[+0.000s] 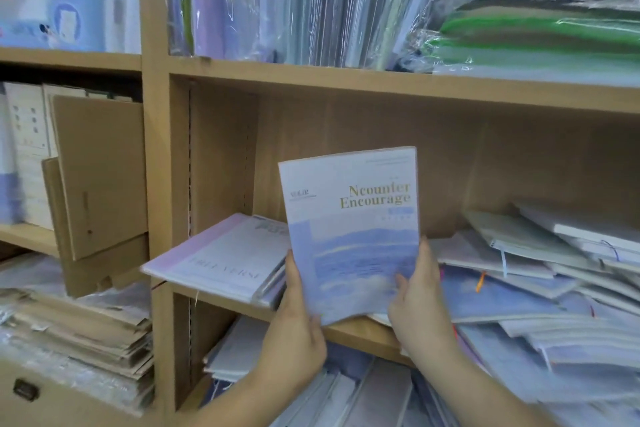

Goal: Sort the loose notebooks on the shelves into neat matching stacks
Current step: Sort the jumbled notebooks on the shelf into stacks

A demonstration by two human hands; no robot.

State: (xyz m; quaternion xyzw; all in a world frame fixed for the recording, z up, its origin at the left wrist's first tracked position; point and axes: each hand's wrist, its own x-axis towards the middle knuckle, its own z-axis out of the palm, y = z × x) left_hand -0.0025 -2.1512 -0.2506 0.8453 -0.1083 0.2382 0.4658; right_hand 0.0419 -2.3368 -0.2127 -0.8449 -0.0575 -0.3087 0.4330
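Notebook (349,218) w/ a pale blue sea cover & gold title "Ncounter Encourage" is standing upright in front of the middle compartment, both hands holding it by its btm corners. L hand (298,322) is gripping the lower left edge, thumb lying up the cover's side. R hand (422,308) is gripping the lower right edge, thumb pressing on the front. Btm edge is showing against the shelf board (356,331); can't tell if it's touching.

Just left, a pink-edged stack (221,260), top cover reading "FREE VERSE", is lying flat & sticking out over the shelf front. Right of the R hand, a loose pile (554,274) is sprawling, covers tilting & overlapping.

One shelf up, plastic-wrapped packs (294,0) are standing on edge, w/ green-edged packs (536,31) lying flat beside them. Far left, cardboard sheets (100,177) are leaning in the next unit.
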